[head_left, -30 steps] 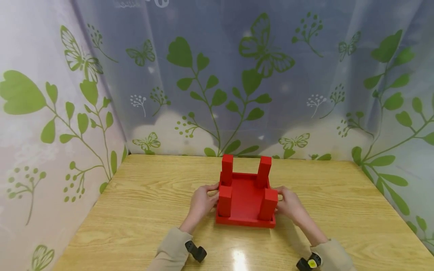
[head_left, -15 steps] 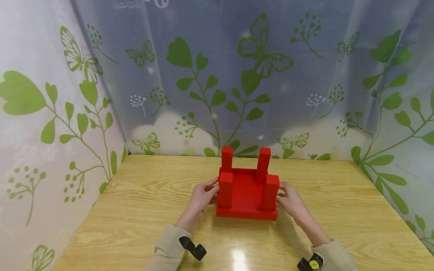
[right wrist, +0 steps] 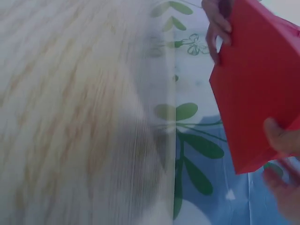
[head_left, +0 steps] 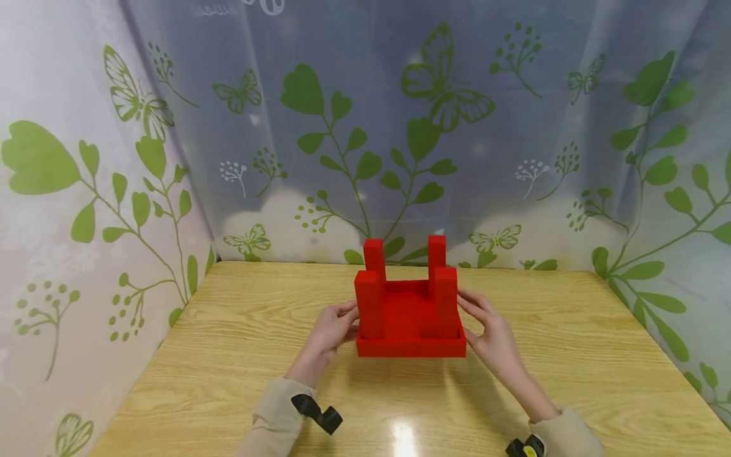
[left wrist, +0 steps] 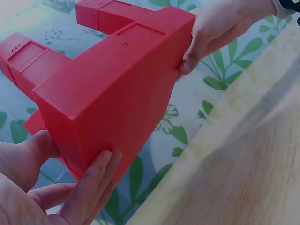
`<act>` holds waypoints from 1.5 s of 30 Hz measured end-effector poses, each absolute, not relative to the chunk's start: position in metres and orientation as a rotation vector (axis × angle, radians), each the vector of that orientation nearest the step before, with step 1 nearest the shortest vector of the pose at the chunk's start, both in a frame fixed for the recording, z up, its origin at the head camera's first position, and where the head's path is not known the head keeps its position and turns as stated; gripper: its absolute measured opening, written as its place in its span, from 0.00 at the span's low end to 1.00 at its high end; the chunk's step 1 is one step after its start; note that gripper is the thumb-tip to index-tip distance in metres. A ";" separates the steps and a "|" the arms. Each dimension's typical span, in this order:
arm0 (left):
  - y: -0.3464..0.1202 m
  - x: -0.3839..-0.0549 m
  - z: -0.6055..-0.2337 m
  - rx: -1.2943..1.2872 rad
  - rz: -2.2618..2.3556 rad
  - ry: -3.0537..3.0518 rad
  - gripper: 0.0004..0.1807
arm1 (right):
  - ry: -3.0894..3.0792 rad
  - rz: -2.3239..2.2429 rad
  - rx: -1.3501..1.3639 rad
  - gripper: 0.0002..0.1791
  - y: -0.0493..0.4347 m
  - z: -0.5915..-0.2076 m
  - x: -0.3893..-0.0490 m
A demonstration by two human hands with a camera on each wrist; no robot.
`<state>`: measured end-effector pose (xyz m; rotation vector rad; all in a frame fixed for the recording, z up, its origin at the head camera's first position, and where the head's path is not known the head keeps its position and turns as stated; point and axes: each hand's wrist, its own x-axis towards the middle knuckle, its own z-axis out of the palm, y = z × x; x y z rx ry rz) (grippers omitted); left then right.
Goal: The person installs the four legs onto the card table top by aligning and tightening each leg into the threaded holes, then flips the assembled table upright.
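Note:
A small red toy table is held upside down between my two hands, its several square legs pointing up. My left hand grips its left edge; the left wrist view has the thumb on one side and the fingers under the flat bottom face. On the right edge, my right hand pinches it, with the thumb low and the fingers partly hidden behind the right legs. In the right wrist view that hand is blurred, its thumb lying against the smooth red face.
A wooden tabletop lies beneath. Patterned curtains with green leaves and butterflies stand behind it and at both sides. Each sleeve cuff carries a black wrist camera.
The toy table has tilted and risen in view, its legs standing more upright, then shifted slightly left. My left hand has moved left with it, and my right hand's fingers have spread and changed their hold.

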<state>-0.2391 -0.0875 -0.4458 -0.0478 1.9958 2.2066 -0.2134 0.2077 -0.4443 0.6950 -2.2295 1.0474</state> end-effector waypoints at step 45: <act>-0.092 -0.224 -0.409 0.524 2.137 2.309 0.25 | -2.238 1.794 0.132 0.27 0.211 -0.382 -0.201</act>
